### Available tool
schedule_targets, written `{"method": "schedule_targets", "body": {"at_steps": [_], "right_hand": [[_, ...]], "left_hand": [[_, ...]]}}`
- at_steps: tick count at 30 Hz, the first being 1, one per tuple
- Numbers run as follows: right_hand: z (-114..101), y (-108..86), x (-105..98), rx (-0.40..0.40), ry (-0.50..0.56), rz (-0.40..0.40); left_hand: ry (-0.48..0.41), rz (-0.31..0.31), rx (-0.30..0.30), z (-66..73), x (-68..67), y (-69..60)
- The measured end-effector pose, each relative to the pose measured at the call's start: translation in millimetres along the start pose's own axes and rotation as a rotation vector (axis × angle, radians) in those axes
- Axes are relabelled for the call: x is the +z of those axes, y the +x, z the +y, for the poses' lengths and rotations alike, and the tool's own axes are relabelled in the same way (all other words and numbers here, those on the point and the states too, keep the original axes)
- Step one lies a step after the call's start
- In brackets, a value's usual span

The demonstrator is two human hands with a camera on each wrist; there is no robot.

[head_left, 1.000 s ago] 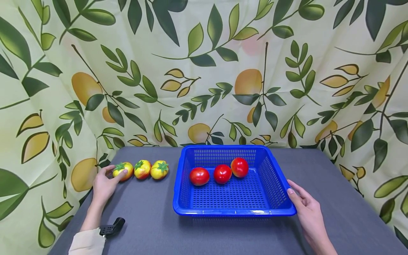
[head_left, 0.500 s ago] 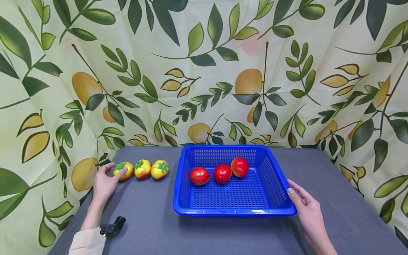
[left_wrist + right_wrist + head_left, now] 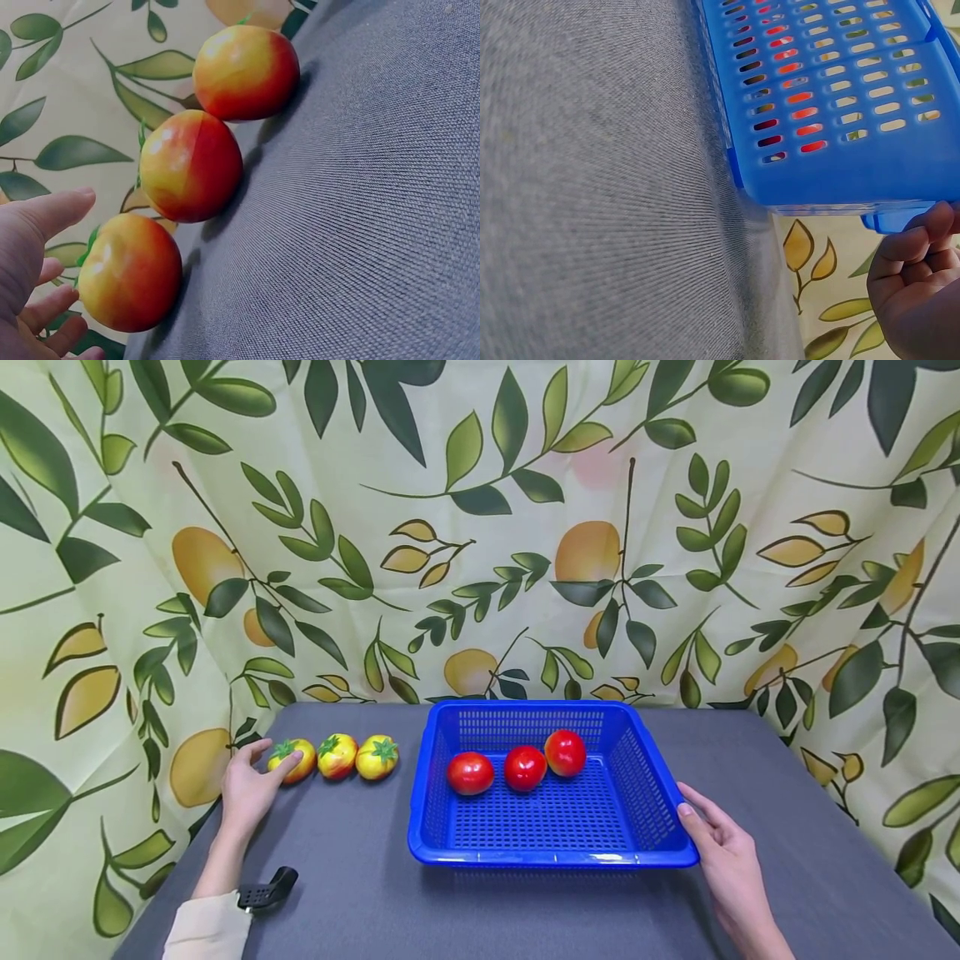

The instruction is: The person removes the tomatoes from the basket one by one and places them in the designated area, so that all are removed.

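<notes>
Three yellow-and-red fruits with green leafy tops stand in a row at the table's left. My left hand (image 3: 247, 789) is at the leftmost one (image 3: 300, 762), thumb and fingers spread about it. The left wrist view shows this hand (image 3: 34, 277) beside the nearest fruit (image 3: 131, 274), a gap between thumb and fruit; finger contact is unclear. With the thumb over its right rim, my right hand (image 3: 731, 868) grips the blue basket (image 3: 551, 860). In the right wrist view, curled fingers of this hand (image 3: 919, 277) hold the basket's edge (image 3: 840, 176).
Inside the basket lie three red tomatoes, one at the left (image 3: 470, 774), one in the middle (image 3: 524, 768) and one at the right (image 3: 565, 753). A leaf-patterned cloth (image 3: 360, 635) hangs behind and beside the grey table (image 3: 337, 877). A black device is on my left wrist.
The fingers of my left hand have lifted very slightly beside the leftmost fruit. My right hand, the basket and the fruits hold their places.
</notes>
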State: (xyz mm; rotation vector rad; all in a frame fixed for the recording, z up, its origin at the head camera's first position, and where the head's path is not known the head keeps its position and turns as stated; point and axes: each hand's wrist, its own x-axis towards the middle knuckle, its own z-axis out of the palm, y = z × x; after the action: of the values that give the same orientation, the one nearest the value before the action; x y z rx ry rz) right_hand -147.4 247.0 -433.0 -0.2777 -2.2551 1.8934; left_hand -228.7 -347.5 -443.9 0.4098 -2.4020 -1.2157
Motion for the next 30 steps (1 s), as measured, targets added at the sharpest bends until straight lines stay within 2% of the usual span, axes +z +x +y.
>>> {"method": "schedule_targets", "body": {"at_steps": [4,8,11,15,18,20,22,26,30], "right_hand": [[-0.6,0.0,-1.9,0.005,0.018,0.000],[0.3,-0.2,-2.4,0.008,0.018,0.005],[2.3,-1.6,-2.6,0.011,0.053,0.004],[4.1,-2.6,-1.4,0.002,0.118,-0.014],[3.2,-1.3,0.8,-0.011,0.120,-0.029],[1.9,-0.4,1.7,-0.014,0.114,-0.031],[0.8,0.2,1.7,-0.014,0.107,-0.029],[0.1,1.0,0.5,-0.010,0.095,-0.025],[2.0,0.7,-1.5,-0.001,0.089,-0.020]], "left_hand": [[-0.001,0.014,0.007,3.1,0.9,0.5],[0.013,0.054,0.074,17.7,-0.5,0.3],[-0.002,0.073,0.166,44.5,-1.6,-3.5],[-0.101,0.034,0.298,96.8,-3.5,-21.4],[-0.195,-0.095,0.380,140.0,-3.7,-37.6],[-0.252,-0.221,0.429,167.9,0.4,-44.6],[-0.301,-0.378,0.447,194.7,8.1,-49.1],[-0.307,-0.652,0.509,237.9,35.5,-50.1],[-0.239,-0.877,0.604,268.6,73.7,-48.4]]}}
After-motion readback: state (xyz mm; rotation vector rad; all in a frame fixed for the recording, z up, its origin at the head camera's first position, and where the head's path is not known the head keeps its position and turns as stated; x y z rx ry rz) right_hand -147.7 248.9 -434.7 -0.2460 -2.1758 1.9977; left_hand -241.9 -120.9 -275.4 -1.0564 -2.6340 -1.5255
